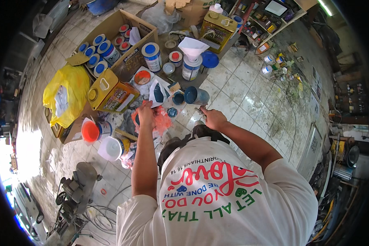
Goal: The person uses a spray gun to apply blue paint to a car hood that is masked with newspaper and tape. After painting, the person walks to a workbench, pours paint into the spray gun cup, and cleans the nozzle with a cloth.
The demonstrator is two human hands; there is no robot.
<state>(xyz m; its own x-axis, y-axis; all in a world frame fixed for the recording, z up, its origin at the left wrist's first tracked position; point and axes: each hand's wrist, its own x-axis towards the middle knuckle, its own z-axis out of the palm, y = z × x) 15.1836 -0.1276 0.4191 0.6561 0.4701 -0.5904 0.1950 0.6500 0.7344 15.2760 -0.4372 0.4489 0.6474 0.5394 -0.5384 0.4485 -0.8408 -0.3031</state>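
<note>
from above i see my left hand (pixel 146 111) closed around a stained orange-red rag (pixel 160 121), held over the dirty tiled floor (pixel 242 94). my right hand (pixel 212 117) is curled tight around a small thin tool (pixel 201 110); what kind, i cannot tell. just ahead of it a blue paint can (pixel 194 95) lies on its side. a yellow rectangular tin (pixel 110 91) sits to the left, near a cardboard box (pixel 123 22) of blue-lidded cans.

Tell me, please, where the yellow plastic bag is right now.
In the head view, the yellow plastic bag lies far left on the floor, beside the yellow rectangular can.
</note>
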